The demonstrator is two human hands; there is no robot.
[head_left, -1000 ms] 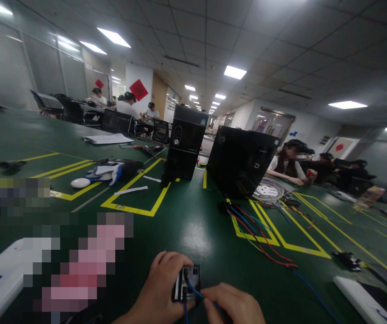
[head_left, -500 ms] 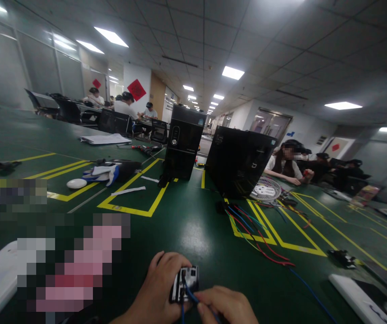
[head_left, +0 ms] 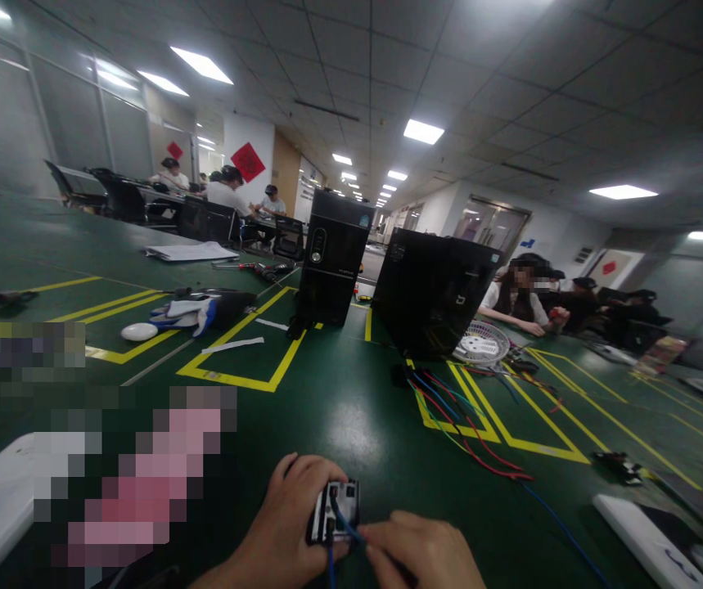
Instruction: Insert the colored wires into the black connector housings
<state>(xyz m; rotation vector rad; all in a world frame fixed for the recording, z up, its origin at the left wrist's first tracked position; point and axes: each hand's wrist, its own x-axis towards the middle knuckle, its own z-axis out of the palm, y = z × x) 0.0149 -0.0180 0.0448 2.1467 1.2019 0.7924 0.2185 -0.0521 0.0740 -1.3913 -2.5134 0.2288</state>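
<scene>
My left hand (head_left: 293,519) is wrapped round the side of a small black-and-silver electrical block (head_left: 346,501), steadying it near the front of the green table. A blue wire (head_left: 344,523) runs from the block's face, and my right hand (head_left: 421,544) pinches it between thumb and fingertips just beside the block. Below the block hangs a second blue wire (head_left: 331,564). What the far ends of these wires join is out of sight.
Two black computer-like cases (head_left: 335,262) stand ahead. Loose coloured wires (head_left: 467,433) lie to the right, near a white round fan grille (head_left: 481,342). White numbered boards (head_left: 646,544) lie at both sides. Gloves (head_left: 185,315) rest at left; a co-worker (head_left: 520,298) sits at right.
My right hand has shifted slightly right and up, still pinching the blue wire. My left hand and the block have barely moved.
</scene>
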